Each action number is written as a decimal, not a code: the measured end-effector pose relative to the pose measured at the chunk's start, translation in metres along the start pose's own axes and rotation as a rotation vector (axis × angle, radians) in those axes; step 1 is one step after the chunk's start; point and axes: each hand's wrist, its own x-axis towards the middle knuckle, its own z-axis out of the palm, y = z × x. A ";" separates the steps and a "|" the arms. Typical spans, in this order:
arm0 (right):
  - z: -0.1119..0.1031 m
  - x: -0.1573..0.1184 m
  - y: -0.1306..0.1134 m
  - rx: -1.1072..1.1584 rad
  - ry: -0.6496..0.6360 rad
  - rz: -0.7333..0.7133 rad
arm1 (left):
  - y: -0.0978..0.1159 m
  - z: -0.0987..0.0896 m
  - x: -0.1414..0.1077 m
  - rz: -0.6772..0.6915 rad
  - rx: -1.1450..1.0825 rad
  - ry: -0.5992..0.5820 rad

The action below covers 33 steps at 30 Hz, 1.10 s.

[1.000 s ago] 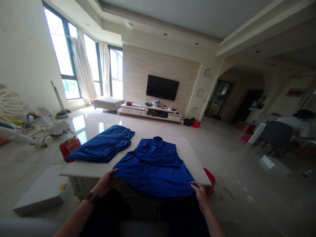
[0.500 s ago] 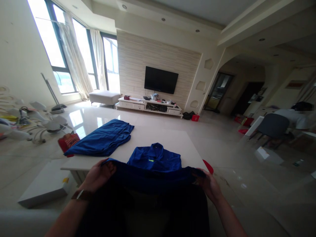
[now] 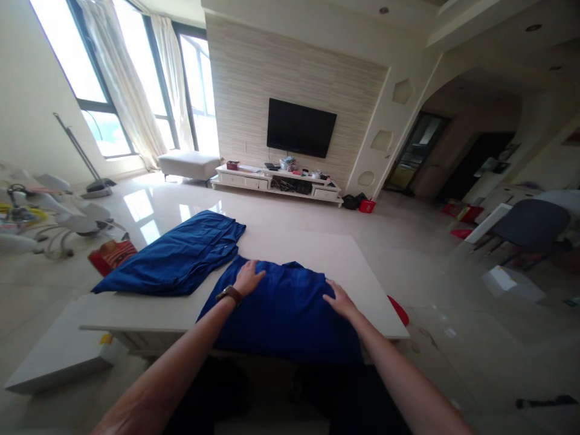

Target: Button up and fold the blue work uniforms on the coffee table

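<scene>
A blue work shirt (image 3: 285, 308) lies across the near part of the white table (image 3: 299, 238), with its lower part now spread over the collar and its near edge hanging over the table's front. My left hand (image 3: 248, 278) rests on the upper left of the cloth, fingers stretched out. At the shirt's upper right edge is my right hand (image 3: 339, 299), its fingers apart and touching the fabric. To the left, a folded blue garment (image 3: 181, 257) lies flat on the same table, apart from both hands.
A red patterned bag (image 3: 111, 257) and a white box (image 3: 57, 347) stand on the floor to the left. Behind the table are a low TV cabinet (image 3: 244, 179) and a grey bench (image 3: 188, 163). A chair (image 3: 532, 223) is at the right.
Both hands have moved forward over the table, laying the raised shirt edge over the collar part. Their grip has loosened. The view has tilted downward.
</scene>
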 end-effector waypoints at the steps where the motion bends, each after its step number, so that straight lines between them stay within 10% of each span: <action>1: 0.018 -0.006 0.012 -0.157 -0.109 -0.045 | -0.021 0.014 -0.009 -0.016 0.079 -0.066; 5: 0.065 -0.036 0.058 -0.450 -0.249 -0.031 | -0.105 0.045 -0.042 -0.049 0.562 -0.398; 9: 0.076 -0.043 0.077 -0.530 -0.154 -0.025 | -0.142 0.054 -0.040 0.082 0.617 -0.319; 25: 0.067 0.019 0.084 -0.538 -0.188 0.125 | -0.129 0.070 0.047 0.254 0.511 -0.235; 33: 0.065 0.049 0.085 -0.426 -0.020 0.432 | -0.084 0.042 -0.010 0.346 0.300 -0.110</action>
